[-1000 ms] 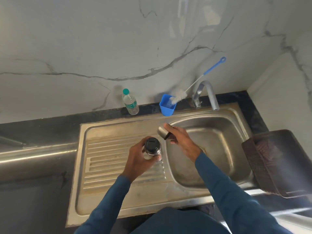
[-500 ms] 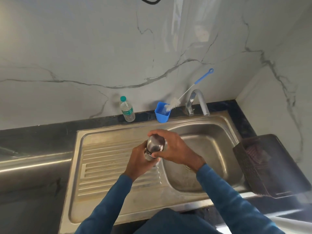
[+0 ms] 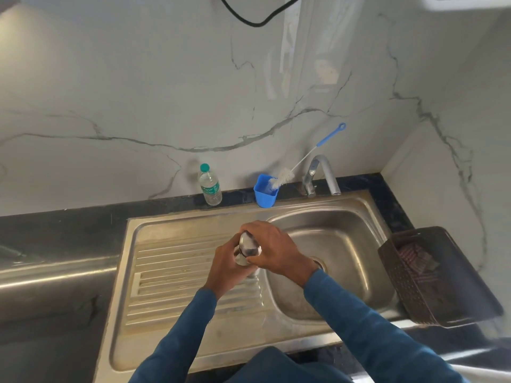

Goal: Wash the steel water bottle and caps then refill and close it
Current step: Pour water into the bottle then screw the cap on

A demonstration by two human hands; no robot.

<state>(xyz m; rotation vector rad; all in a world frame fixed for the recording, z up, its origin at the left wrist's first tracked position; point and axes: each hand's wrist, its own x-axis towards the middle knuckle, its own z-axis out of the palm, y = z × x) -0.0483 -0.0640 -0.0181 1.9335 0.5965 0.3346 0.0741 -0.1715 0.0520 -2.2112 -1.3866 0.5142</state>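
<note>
Change: one second ago right hand apart at 1 o'clock of bottle, holding shiny cap, black inner cap exposed; now cap seated on top, both hands closed together over it.
Half second ago: same joined grip, little altered since.
Steel bottle: small cylindrical steel water bottle [image 3: 242, 259], upright, held above ribbed drainboard of stainless steel sink [image 3: 171, 272], at basin's 9 o'clock edge; mostly hidden by fingers.
Cap: rounded polished steel outer cap [image 3: 249, 246] sitting on bottle top, bright reflection on dome.
Left hand [image 3: 225, 269]: fingers curled round bottle body from 7 o'clock.
Right hand [image 3: 272, 248]: fingers and thumb curled round cap from 3 o'clock.
Surroundings: clear plastic bottle with green lid [image 3: 209, 185] at 11 o'clock; blue plastic cup [image 3: 265, 193] with blue-handled white bottle brush [image 3: 304, 158] at 12 o'clock; curved metal tap [image 3: 322, 174] at 1 o'clock; dark brown woven basket [image 3: 409, 286] at 3 o'clock.
</note>
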